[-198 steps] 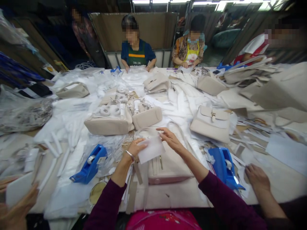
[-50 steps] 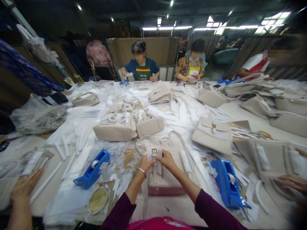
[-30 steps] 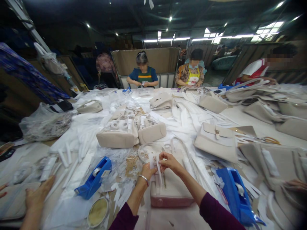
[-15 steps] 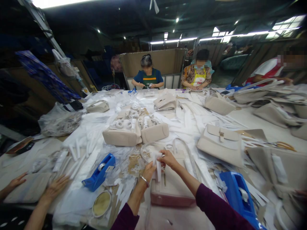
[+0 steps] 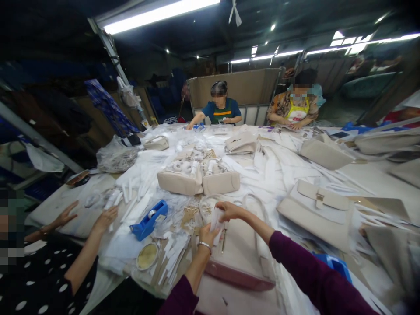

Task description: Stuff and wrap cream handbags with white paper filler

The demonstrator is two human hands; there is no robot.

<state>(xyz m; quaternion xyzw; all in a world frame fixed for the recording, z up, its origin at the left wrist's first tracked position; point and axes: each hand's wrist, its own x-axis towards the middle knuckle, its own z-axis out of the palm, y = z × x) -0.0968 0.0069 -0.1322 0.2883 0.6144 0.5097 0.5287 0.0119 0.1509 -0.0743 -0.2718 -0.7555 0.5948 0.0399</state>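
Note:
A thin white wrapping strip [image 5: 216, 219] is pinched between my two hands above a handbag. My left hand [image 5: 206, 237], with a bracelet at the wrist, closes on the strip's lower left side. From the upper right, my right hand [image 5: 230, 211] has thumb and fingers closed on the same strip. Under them lies a beige handbag [image 5: 244, 247] with a dark red base, its handle [image 5: 253, 199] looping up behind my hands. A thin metallic piece hangs just below my right hand. Whether the strip goes around a handle part is hidden by my fingers.
A blue tape dispenser [image 5: 150, 220] and a round tin [image 5: 147, 256] stand to the left. Another blue dispenser [image 5: 335, 265] shows beyond my right forearm. A beige flap bag [image 5: 315, 214] lies right. A co-worker's hand [image 5: 106, 218] is at far left; two people sit opposite.
The view has swung left, bringing more of the left co-worker into sight. Both my hands stay on the strip, which looks more bunched. The person opposite in dark blue has stretched an arm out sideways.

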